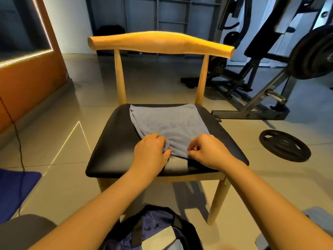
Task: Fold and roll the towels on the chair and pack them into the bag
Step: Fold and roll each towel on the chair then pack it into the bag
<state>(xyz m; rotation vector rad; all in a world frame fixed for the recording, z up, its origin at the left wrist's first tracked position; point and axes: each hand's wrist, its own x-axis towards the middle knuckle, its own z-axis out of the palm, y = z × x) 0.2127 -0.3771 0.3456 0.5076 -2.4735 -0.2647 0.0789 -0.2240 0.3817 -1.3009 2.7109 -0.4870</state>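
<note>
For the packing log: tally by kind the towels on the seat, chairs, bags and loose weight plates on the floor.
towel on the seat: 1
chair: 1
bag: 1
loose weight plate on the floor: 1
Total: 4

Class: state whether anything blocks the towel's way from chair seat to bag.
Nothing visible does. The left hand and right hand pinch the towel at its near edge; the bag lies open on the floor below.

Home gym, weight bench (266, 98), weight plates (284, 145)
</note>
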